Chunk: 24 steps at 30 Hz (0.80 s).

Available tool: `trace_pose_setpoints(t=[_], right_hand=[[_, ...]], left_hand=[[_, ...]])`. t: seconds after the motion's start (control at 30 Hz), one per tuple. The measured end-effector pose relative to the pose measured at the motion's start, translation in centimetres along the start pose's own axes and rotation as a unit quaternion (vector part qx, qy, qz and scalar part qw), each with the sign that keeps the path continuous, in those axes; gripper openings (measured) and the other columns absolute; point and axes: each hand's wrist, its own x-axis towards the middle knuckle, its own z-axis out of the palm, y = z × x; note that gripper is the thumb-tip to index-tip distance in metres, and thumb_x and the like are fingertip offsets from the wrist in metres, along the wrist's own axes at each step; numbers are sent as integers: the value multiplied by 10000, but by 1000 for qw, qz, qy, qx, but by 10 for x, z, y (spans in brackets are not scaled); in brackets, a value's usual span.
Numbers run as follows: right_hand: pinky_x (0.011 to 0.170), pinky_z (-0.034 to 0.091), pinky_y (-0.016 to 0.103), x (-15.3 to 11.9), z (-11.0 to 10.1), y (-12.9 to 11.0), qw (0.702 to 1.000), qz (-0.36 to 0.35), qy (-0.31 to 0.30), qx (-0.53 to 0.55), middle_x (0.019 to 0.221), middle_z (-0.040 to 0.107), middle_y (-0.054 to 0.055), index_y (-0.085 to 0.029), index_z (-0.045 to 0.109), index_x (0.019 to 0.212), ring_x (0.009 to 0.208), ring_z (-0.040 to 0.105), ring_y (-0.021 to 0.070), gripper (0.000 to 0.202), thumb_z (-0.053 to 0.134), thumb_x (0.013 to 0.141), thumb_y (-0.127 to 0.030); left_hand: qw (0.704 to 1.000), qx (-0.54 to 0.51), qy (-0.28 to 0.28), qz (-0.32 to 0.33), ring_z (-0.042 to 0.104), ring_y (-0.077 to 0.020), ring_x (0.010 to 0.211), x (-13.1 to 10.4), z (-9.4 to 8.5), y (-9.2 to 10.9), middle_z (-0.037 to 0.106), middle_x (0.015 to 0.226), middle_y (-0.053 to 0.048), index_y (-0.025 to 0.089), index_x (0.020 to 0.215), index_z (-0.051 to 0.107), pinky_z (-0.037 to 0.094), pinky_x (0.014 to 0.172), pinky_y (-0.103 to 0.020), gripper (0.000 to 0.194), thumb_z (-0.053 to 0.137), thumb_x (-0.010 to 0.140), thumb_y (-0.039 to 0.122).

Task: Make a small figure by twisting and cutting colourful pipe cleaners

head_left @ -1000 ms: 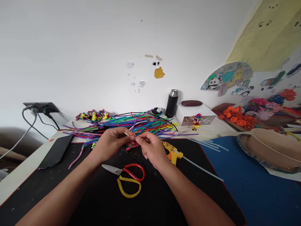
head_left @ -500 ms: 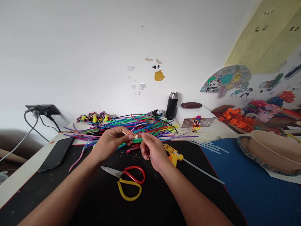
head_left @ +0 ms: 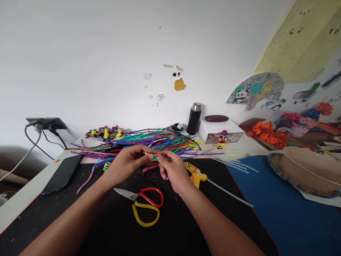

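My left hand (head_left: pixel 131 161) pinches a thin pale stick (head_left: pixel 145 153), only a short bit of which shows between thumb and forefinger. My right hand (head_left: pixel 172 167) meets it fingertip to fingertip, closed in a pinch. What lies between the right fingertips is hidden. Under the hands on the black mat, scissors (head_left: pixel 133 195) with one red and one yellow handle lie partly open. Just right of my right hand rests a yellow glue gun (head_left: pixel 197 175) with a long translucent glue stick (head_left: pixel 229 192) in its back. Behind the hands spreads a heap of coloured pipe cleaners (head_left: pixel 160 138).
A black phone (head_left: pixel 62 173) lies at the left. Small pipe-cleaner figures (head_left: pixel 105 132) are at the back left, another figure (head_left: pixel 222 138) before a white box (head_left: pixel 221 128). A black thermos (head_left: pixel 194 119) stands beside it. Loose glue sticks (head_left: pixel 237 165) and a beige bowl (head_left: pixel 311 167) are at the right.
My hands have come together at the fingertips. The pale ball at the stick's end, visible before between them, is now hidden by the fingers.
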Motion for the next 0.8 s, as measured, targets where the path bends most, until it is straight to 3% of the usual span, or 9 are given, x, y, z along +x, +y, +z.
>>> trace_pose_setpoints(t=[0.17,0.47,0.8], right_hand=[[366,276,203,-1,1,0,998,-37,-12,-58,483,509,-90,-176,698,947,344,397,67,329,722,877,-496],[343,241,185,1,-1,-1,999,-8,32,16,527,515,-88,-183,664,965,341,418,65,445,734,856,-609],[370,330,198,-4,2,3,992,-75,19,-96,551,517,-89,-188,698,1094,364,434,77,394,709,909,-536]], left_hand=[[1000,21,1,-14,722,-203,760,0,-2,3,791,846,-51,193,889,780,569,715,-288,358,746,867,549],[991,0,133,-2,755,-214,766,-3,5,-8,806,855,-50,196,914,786,606,736,-295,345,813,822,527],[994,-7,106,5,751,-207,766,-4,15,-2,805,827,-44,199,890,793,606,713,-282,304,793,834,497]])
